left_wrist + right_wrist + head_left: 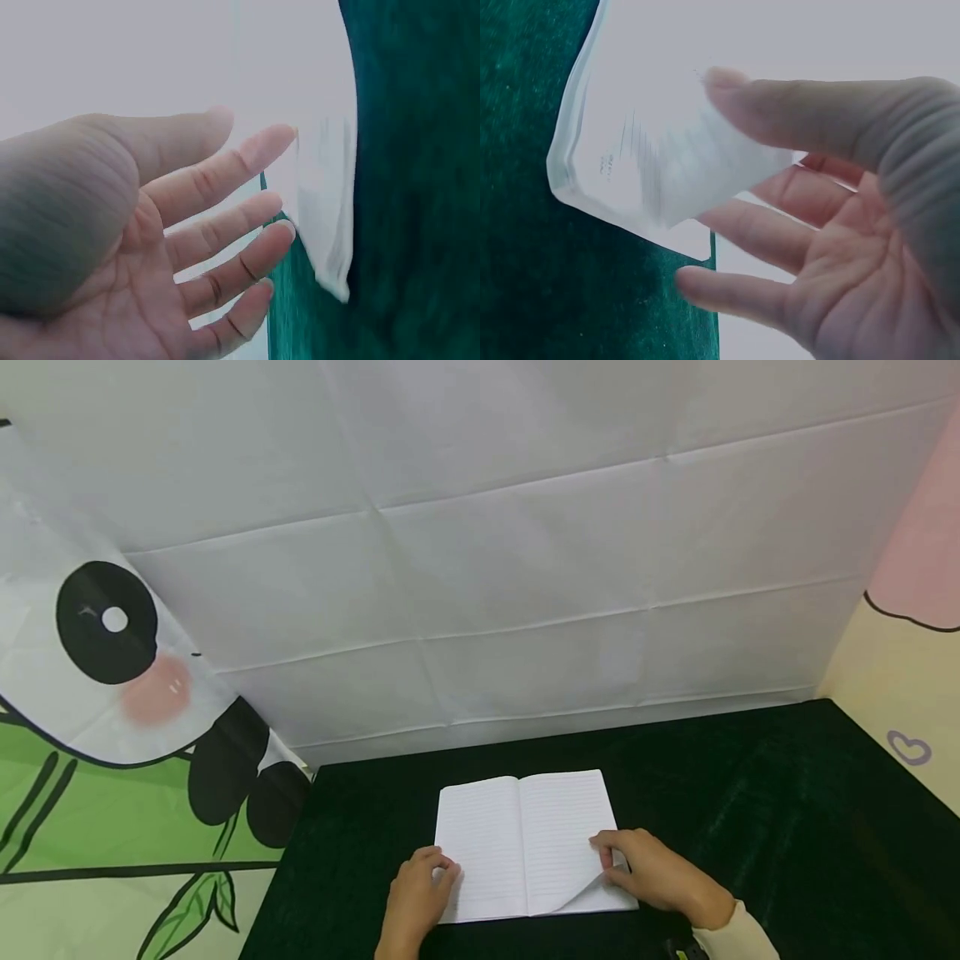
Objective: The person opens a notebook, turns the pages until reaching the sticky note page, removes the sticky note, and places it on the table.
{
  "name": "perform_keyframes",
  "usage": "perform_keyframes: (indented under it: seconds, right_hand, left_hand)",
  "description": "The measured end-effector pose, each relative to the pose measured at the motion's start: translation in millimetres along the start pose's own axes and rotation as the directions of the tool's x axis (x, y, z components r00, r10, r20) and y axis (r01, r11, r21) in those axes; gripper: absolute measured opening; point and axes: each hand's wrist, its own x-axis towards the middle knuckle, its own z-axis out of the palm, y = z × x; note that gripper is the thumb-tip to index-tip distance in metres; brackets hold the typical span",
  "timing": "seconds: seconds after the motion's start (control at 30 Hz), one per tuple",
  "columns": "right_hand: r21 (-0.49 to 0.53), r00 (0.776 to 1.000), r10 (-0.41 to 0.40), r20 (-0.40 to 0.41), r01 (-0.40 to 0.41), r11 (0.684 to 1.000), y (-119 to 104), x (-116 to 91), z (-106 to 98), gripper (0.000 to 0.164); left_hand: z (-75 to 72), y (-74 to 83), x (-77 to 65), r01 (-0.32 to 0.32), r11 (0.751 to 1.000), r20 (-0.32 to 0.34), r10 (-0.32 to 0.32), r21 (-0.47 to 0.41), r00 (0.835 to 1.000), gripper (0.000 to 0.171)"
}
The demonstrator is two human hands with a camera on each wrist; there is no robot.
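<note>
An open notebook (pixel 487 835) with white ruled pages lies on the dark green cloth. At its lower right, my right hand (pixel 652 868) pinches the corner of a page (pixel 581 889), which curls up off the sheets below. In the right wrist view, the thumb of my right hand (pixel 832 202) is over the lifted page (pixel 712 165) and other fingers pass behind it. My left hand (pixel 420 893) rests at the notebook's left edge. The left wrist view shows that hand (pixel 180 217) with loosely extended fingers, the index fingertip against the page edge (pixel 322 187).
Dark green cloth (pixel 750 793) covers the table around the notebook. A white creased sheet (pixel 525 568) hangs behind it. Printed cartoon panels stand on the left (pixel 150 810) and right (pixel 885 693). A dark band (pixel 686 949) is near the right wrist.
</note>
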Motion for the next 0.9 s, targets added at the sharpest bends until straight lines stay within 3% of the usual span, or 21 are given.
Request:
perform_keyframes:
  seconds: [0.1,0.2,0.33,0.4,0.5,0.67,0.8,0.9]
  right_hand:
    - [-0.018,0.999,-0.041,-0.029,0.041,0.999,0,1,0,0.019]
    - [-0.024,0.996,-0.068,-0.055,0.066,0.998,-1,1,0,0.01]
    - [-0.038,0.992,-0.092,-0.09,0.089,0.995,-2,0,0,0.032]
    - [-0.044,0.989,-0.1,-0.108,0.096,0.994,-4,0,-1,0.033]
    - [-0.052,0.982,-0.119,-0.148,0.113,0.992,-5,1,-2,0.028]
    - [-0.063,0.956,-0.171,-0.24,0.161,0.985,-7,0,-1,0.01]
    - [-0.068,0.931,-0.182,-0.316,0.169,0.983,-9,-2,1,0.023]
    - [-0.079,0.916,-0.182,-0.359,0.164,0.983,-10,-3,2,0.022]
  left_hand:
    - [7.9,8.6,0.0,-0.073,0.997,0.005,0.073,0.001,0.997,0.007]
    - [16.8,19.0,-3.5,-0.176,0.984,0.05,0.176,-0.013,0.983,0.007]
    - [22.6,37.8,-14.0,-0.307,0.95,0.169,0.312,-0.056,0.935,0.013]
    - [24.4,47.5,-19.5,-0.35,0.934,0.229,0.356,-0.069,0.906,0.017]
    - [30.9,58.8,-25.6,-0.373,0.925,0.277,0.38,-0.08,0.883,0.021]
    - [45.5,70.5,-32.7,-0.382,0.921,0.279,0.387,-0.077,0.879,0.031]
    - [52.2,78.0,-35.1,-0.427,0.904,0.234,0.42,-0.025,0.877,0.027]
    - [53.4,81.2,-35.9,-0.451,0.892,0.185,0.44,0.019,0.879,0.023]
